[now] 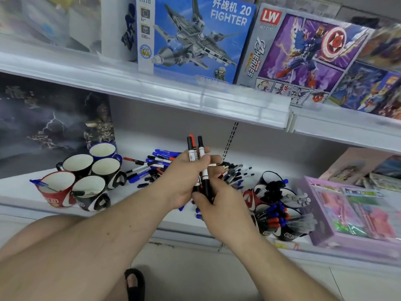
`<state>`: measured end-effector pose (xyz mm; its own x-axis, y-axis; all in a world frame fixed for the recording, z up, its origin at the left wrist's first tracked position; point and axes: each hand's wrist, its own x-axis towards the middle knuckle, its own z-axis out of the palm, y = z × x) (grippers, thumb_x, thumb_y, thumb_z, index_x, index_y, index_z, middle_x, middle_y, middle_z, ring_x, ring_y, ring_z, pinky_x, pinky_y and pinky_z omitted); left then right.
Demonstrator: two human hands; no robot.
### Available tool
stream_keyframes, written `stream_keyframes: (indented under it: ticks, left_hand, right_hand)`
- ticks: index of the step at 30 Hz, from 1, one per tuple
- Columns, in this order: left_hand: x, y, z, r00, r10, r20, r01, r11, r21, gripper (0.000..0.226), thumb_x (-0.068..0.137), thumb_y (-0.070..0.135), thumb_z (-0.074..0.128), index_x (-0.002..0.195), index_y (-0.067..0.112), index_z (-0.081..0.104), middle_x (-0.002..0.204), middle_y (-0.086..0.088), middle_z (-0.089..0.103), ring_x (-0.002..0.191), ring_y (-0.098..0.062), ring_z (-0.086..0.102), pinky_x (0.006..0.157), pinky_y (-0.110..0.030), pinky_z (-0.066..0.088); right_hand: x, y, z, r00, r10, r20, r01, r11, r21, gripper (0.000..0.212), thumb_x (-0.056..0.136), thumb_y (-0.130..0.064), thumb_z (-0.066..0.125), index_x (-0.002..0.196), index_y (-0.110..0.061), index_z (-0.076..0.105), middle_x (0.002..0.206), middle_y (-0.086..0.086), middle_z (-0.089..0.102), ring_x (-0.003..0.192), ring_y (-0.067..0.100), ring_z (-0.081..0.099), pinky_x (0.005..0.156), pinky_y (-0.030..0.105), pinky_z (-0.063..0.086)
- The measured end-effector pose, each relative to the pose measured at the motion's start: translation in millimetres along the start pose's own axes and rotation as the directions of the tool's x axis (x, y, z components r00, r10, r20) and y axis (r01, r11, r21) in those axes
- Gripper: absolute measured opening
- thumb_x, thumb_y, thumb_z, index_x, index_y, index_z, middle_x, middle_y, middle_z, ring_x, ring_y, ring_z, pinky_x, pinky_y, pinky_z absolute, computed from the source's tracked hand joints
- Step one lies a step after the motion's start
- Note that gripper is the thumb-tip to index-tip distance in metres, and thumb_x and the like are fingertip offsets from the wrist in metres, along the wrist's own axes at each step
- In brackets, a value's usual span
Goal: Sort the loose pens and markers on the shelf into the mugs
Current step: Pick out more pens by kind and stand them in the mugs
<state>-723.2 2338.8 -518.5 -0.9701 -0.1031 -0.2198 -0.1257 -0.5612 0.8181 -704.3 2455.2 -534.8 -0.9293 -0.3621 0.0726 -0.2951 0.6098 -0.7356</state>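
Observation:
My left hand (186, 174) grips a small bunch of markers (195, 146) upright above the shelf, their black and red caps sticking out past my fingers. My right hand (219, 205) holds the lower ends of the same bunch from below. Behind my hands a pile of loose pens and markers (152, 164) lies on the white shelf (19, 192), with more loose pens (238, 172) to the right. Several mugs stand at the left: a red mug (57, 190) holding a blue pen, and a black mug (91, 194) with a dark marker. At the right, mugs (280, 213) are packed with pens.
An upper shelf edge (152, 92) overhangs the work area, carrying toy boxes (195, 38). A dark poster box (50, 122) stands behind the left mugs. A pink boxed toy (355, 211) sits at the right end. My knee (54, 257) and sandalled foot (135, 283) are below.

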Motion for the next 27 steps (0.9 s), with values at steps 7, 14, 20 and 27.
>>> stream_keyframes:
  ticks: [7, 14, 20, 27]
  left_hand:
    - [24, -33, 32, 0.946, -0.193, -0.261, 0.204, 0.979, 0.017, 0.029, 0.102, 0.018, 0.051, 0.074, 0.009, 0.054, 0.068, -0.004, 0.053, 0.058, -0.017, 0.049, 0.060, -0.028, 0.047]
    - [52, -53, 58, 0.913, -0.288, -0.291, 0.309, 0.951, 0.029, 0.030, 0.097, 0.026, 0.055, 0.070, 0.014, 0.054, 0.076, -0.003, 0.051, 0.069, -0.021, 0.046, 0.071, -0.034, 0.041]
    - [73, -67, 66, 0.946, -0.274, -0.175, 0.301, 0.940, 0.158, 0.035, 0.090, 0.047, 0.065, 0.071, 0.018, 0.063, 0.054, 0.002, 0.047, 0.041, -0.010, 0.034, 0.043, -0.024, 0.031]
    - [89, -71, 51, 0.949, -0.182, -0.259, 0.255, 0.925, 0.283, 0.025, 0.094, 0.046, 0.060, 0.093, 0.020, 0.060, 0.077, 0.002, 0.060, 0.055, -0.012, 0.037, 0.047, -0.024, 0.029]
  right_hand:
    - [1, 26, -7, 0.996, -0.083, -0.029, 0.039, 0.714, -0.699, 0.060, 0.080, -0.009, 0.067, 0.136, -0.002, 0.048, 0.102, 0.014, 0.066, 0.081, 0.032, 0.069, 0.057, 0.031, 0.040]
    - [5, 65, -38, 0.999, -0.051, -0.014, 0.039, 0.889, -0.456, 0.039, 0.097, -0.011, 0.048, 0.136, -0.005, 0.048, 0.102, 0.014, 0.059, 0.088, 0.032, 0.060, 0.069, 0.034, 0.042]
    - [15, 83, -88, 0.873, 0.439, -0.213, -0.303, 0.830, 0.468, 0.023, 0.100, -0.006, 0.052, 0.114, -0.013, 0.068, 0.068, 0.007, 0.066, 0.050, 0.009, 0.055, 0.052, 0.022, 0.051]
    - [50, 159, -142, 0.782, 0.388, -0.487, -0.384, 0.916, 0.114, 0.024, 0.095, -0.006, 0.057, 0.112, -0.013, 0.072, 0.092, 0.005, 0.075, 0.076, 0.022, 0.070, 0.078, 0.042, 0.060]
